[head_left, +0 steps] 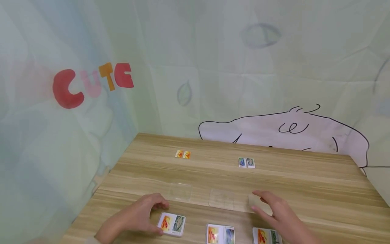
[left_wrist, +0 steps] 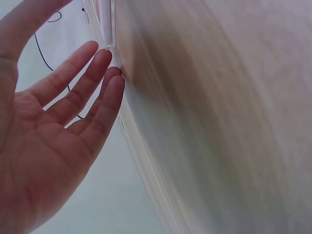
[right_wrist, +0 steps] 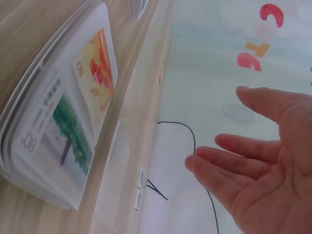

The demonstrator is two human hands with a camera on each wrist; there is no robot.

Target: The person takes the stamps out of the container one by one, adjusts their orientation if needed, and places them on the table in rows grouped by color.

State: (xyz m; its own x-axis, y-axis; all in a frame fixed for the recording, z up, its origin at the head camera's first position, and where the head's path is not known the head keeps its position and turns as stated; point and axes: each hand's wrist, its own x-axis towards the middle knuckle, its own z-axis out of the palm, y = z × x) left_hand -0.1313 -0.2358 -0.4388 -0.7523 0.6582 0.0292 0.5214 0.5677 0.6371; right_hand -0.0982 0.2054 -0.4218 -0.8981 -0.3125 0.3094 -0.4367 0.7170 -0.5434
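My left hand [head_left: 138,214] is beside the left stack of cards [head_left: 171,224], its thumb at the stack's near left edge; whether it touches is unclear. Each stack's top card bears two stamp-like pictures. In the left wrist view the fingers [left_wrist: 83,97] are loosely extended and hold nothing. Above and behind the right stack [right_wrist: 58,117] hovers my right hand [head_left: 280,213], thumb and fingers spread apart with nothing between them. Partly behind that hand lies a clear, thin square [head_left: 253,200]. A middle stack [head_left: 220,234] lies between the two hands, cut by the frame's bottom.
Two more clear squares, a left one [head_left: 180,191] and a middle one [head_left: 221,199], lie flat on the wooden table [head_left: 146,169]. Farther back are an orange picture pair [head_left: 183,154] and a blue-green pair [head_left: 246,162]. Printed cloth [head_left: 213,67] hangs behind the table and to its left.
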